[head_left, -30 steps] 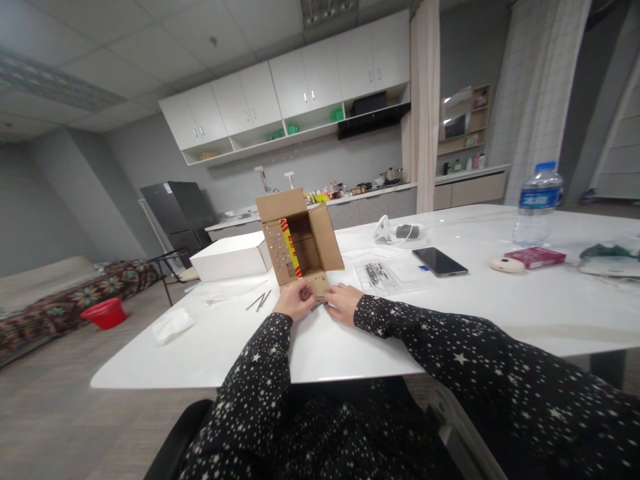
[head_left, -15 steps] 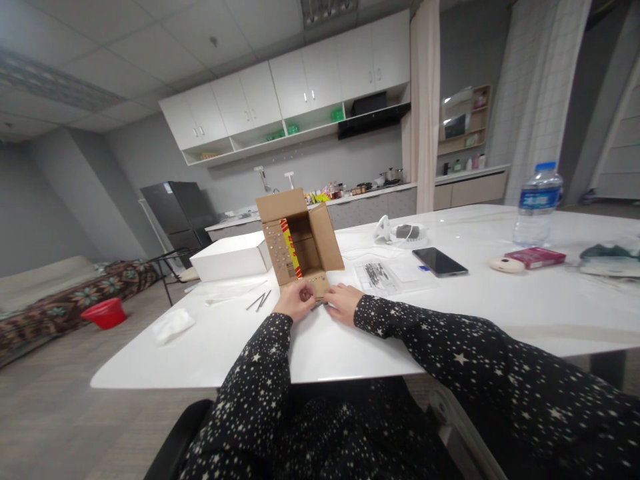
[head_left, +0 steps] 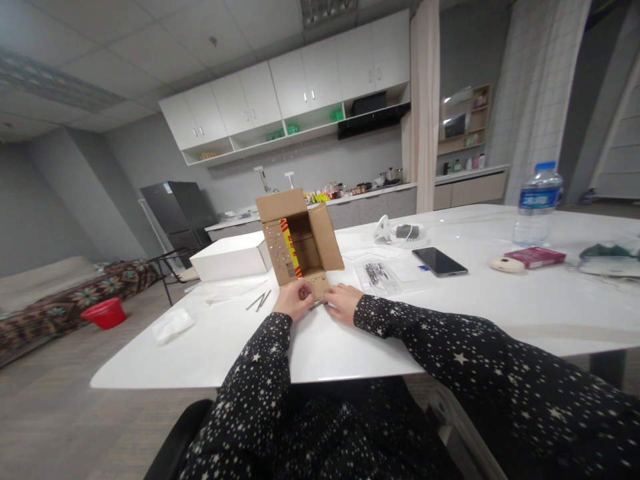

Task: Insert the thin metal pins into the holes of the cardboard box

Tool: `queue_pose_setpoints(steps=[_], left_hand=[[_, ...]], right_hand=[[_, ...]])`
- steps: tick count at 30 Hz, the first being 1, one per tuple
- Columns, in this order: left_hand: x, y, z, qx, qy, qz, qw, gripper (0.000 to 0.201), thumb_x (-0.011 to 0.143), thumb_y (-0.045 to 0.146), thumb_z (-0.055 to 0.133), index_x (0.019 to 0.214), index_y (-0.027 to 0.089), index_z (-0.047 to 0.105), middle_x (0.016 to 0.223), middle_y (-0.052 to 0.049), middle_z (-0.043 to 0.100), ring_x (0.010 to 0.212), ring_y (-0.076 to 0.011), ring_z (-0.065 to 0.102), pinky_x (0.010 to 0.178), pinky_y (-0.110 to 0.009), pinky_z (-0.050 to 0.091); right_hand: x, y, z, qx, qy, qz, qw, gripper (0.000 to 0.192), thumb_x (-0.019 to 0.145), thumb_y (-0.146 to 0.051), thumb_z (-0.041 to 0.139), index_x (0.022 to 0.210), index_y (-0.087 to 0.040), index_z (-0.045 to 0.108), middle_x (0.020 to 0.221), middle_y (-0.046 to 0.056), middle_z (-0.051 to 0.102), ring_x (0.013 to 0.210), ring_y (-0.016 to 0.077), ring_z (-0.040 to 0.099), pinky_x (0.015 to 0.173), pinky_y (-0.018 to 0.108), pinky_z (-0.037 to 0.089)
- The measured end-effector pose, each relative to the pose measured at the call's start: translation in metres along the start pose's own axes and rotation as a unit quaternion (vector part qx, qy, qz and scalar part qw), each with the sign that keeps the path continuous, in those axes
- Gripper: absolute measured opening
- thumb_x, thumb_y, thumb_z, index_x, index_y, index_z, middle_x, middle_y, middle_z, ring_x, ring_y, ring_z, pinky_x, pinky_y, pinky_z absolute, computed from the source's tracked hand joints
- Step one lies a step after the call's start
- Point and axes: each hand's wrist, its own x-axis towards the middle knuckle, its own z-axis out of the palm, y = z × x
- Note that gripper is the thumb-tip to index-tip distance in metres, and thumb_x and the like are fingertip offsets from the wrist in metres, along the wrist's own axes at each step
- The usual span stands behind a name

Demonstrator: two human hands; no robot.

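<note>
An open cardboard box [head_left: 327, 241] stands tilted on the white table, with small shiny dots on its left and front flaps and a yellow-red tape strip along one edge. My left hand [head_left: 294, 300] is at the front flap, fingers curled in a pinch; what they hold is too small to make out. Close by on the right, my right hand [head_left: 345, 303] rests low on the table, its fingers bent together at the end of a thin grey stick [head_left: 317, 304]. The stick lies between both hands. Several similar dark sticks [head_left: 263, 301] lie left of my left hand.
A white box [head_left: 230, 259] stands behind on the left, a crumpled white tissue [head_left: 173, 325] nearer. Rightward lie a clear plastic packet [head_left: 380, 275], a phone [head_left: 440, 261], a white corded device [head_left: 400, 231], a dark red box [head_left: 535, 257] and a water bottle [head_left: 535, 207].
My left hand has shifted very slightly, and more of the grey stick shows between the hands. My right hand and the cardboard box keep their places.
</note>
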Motion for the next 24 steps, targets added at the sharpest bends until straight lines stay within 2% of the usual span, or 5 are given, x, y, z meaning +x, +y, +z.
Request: queue_pose_setpoints(steps=[5,10,18,24], left_hand=[[0.0002,-0.0014,-0.0011,0.029,0.037,-0.045,0.998,0.007,0.068,0.021,0.054,0.074,0.021,0.058,0.064,0.003,0.061,0.058,-0.0118,0.053,0.060,-0.025,0.041],[0.0005,-0.0050,-0.0009,0.063,0.065,-0.075,0.993,0.012,0.070,0.022,0.055,0.082,0.021,0.059,0.072,0.001,0.064,0.069,-0.0153,0.057,0.068,-0.028,0.042],[0.0030,-0.0091,-0.0002,0.102,0.043,-0.102,0.989,0.022,0.075,0.028,0.055,0.095,0.021,0.060,0.089,-0.005,0.063,0.091,-0.0220,0.058,0.079,-0.035,0.041],[0.0033,-0.0092,-0.0003,0.100,0.046,-0.116,0.987,0.024,0.076,0.027,0.054,0.098,0.021,0.060,0.090,-0.005,0.062,0.093,-0.0228,0.057,0.081,-0.037,0.039]], right_hand=[[0.0006,0.0014,0.0017,0.003,0.003,0.001,1.000,0.024,0.087,-0.029,0.045,0.100,-0.021,0.064,0.100,0.008,0.060,0.092,0.0220,0.053,0.077,0.033,0.041],[0.0014,0.0013,0.0015,0.005,0.000,0.001,1.000,0.026,0.086,-0.028,0.046,0.104,-0.021,0.064,0.100,0.009,0.060,0.093,0.0226,0.053,0.077,0.034,0.041],[0.0005,0.0009,0.0007,0.005,-0.001,0.005,1.000,0.027,0.086,-0.028,0.046,0.104,-0.021,0.064,0.102,0.008,0.060,0.093,0.0230,0.053,0.076,0.034,0.041],[0.0000,0.0007,0.0018,0.003,0.001,0.007,1.000,0.025,0.087,-0.028,0.045,0.104,-0.022,0.063,0.103,0.008,0.060,0.094,0.0231,0.053,0.077,0.034,0.041]])
